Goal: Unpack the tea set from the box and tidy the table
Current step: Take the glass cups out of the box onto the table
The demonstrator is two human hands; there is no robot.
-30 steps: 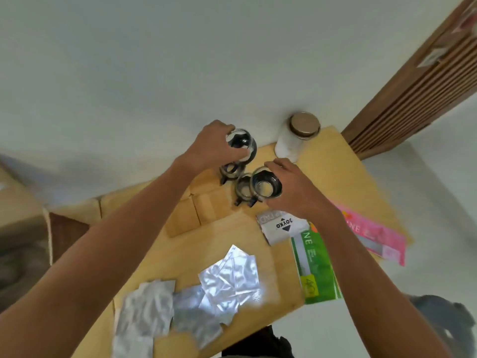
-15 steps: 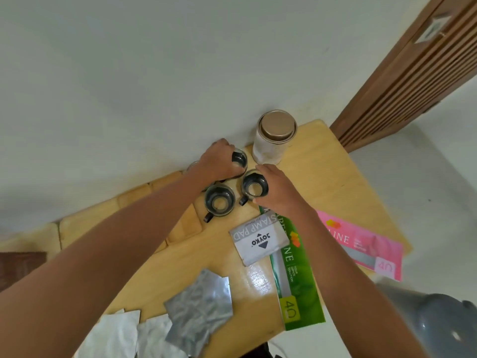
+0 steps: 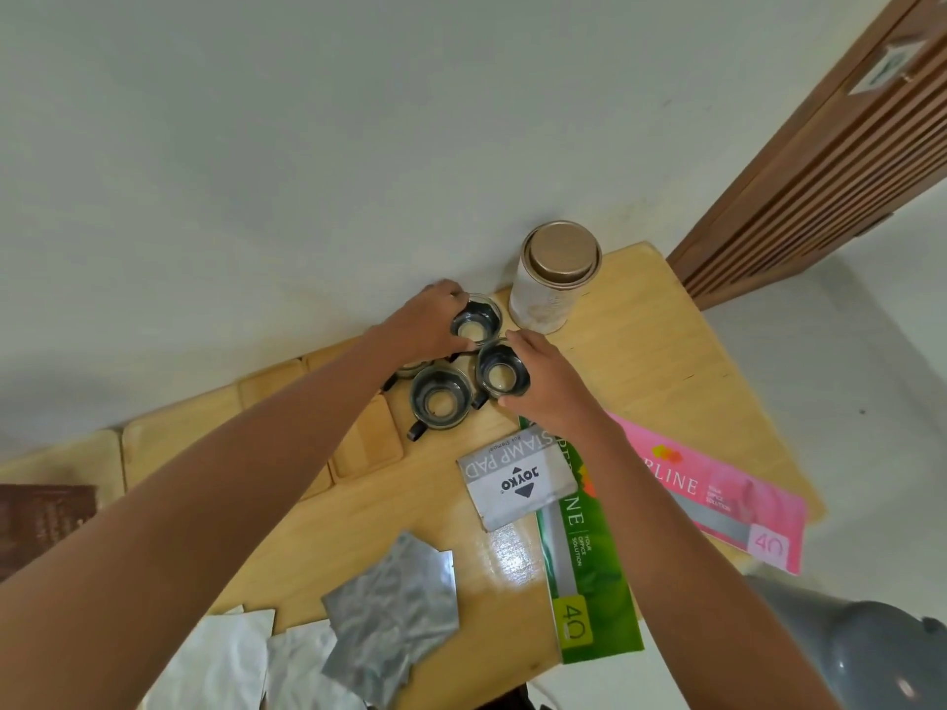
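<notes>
Three small glass tea cups with dark holders stand close together at the far side of the wooden table (image 3: 640, 361), near the wall. My left hand (image 3: 428, 322) grips the far cup (image 3: 475, 325) from its left side. My right hand (image 3: 546, 384) grips the right cup (image 3: 499, 376) with its fingers curled round the rim. The near cup (image 3: 439, 404) stands free, its black handle pointing toward me. Part of a fourth cup (image 3: 410, 370) shows under my left wrist.
A white canister with a bronze lid (image 3: 556, 279) stands right of the cups. A grey stamp pad box (image 3: 517, 476), a green folder (image 3: 584, 571) and a pink folder (image 3: 717, 497) lie nearer. Crumpled foil wrappers (image 3: 394, 614) lie at the near edge. Wooden coasters (image 3: 366, 443) sit left.
Both hands carried their cups away from me and set them down near the wall beside the canister. The view has shifted to the right.
</notes>
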